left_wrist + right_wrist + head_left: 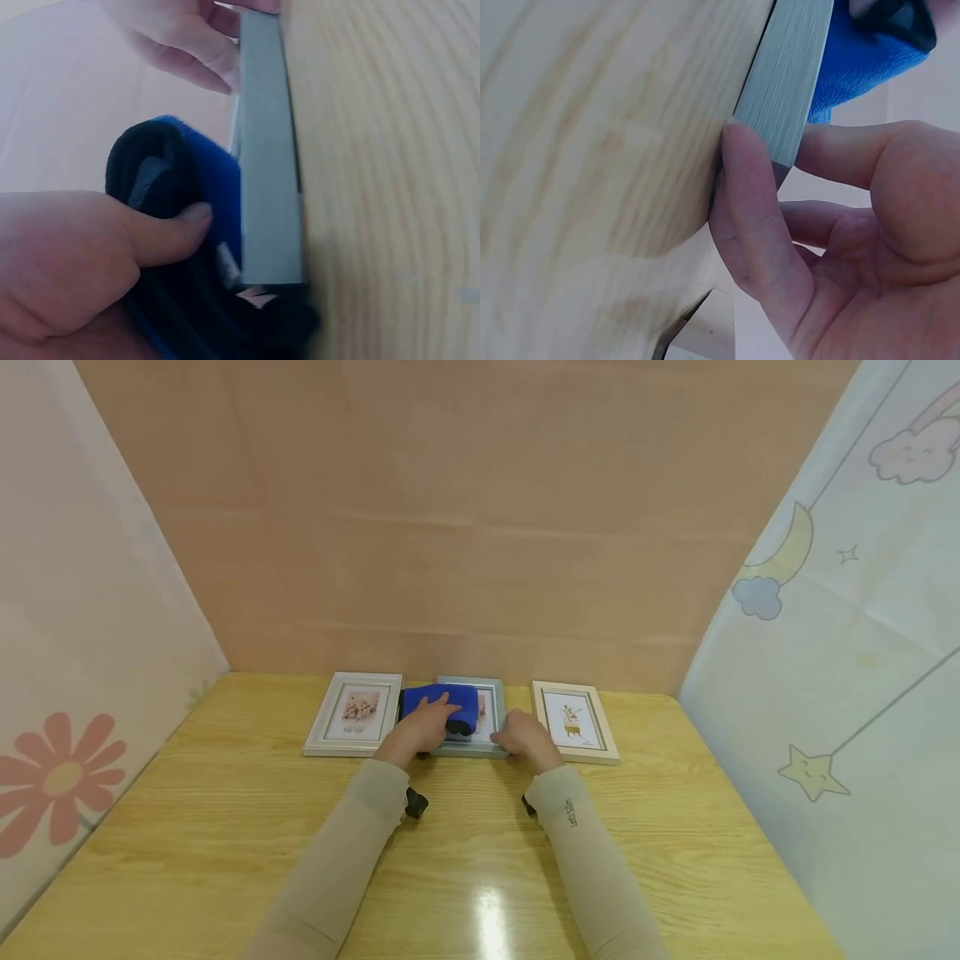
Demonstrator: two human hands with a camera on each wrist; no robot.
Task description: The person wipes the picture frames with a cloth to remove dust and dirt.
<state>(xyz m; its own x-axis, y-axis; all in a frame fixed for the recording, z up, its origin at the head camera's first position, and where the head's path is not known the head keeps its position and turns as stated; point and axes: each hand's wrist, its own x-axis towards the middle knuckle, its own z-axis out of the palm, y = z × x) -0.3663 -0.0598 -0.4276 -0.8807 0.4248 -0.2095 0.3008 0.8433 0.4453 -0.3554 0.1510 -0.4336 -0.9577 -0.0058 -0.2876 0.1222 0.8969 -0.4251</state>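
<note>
A blue cloth with black edging [457, 700] lies folded over the left part of the middle grey-blue frame [471, 750]. My left hand [425, 724] grips the cloth, its thumb on the black edge in the left wrist view, beside the frame's side [271, 165]. My right hand [523, 735] holds the frame at its lower right corner; in the right wrist view the fingers of this hand [832, 217] lie around the corner of the frame [784, 82]. Part of the picture under the cloth is hidden.
A white frame [318, 735] lies on the left and a cream frame [609, 745] on the right, both with pictures. The wooden table [465, 835] meets a peach backdrop [465, 527] behind the frames. Patterned sheets [847, 635] stand at both sides.
</note>
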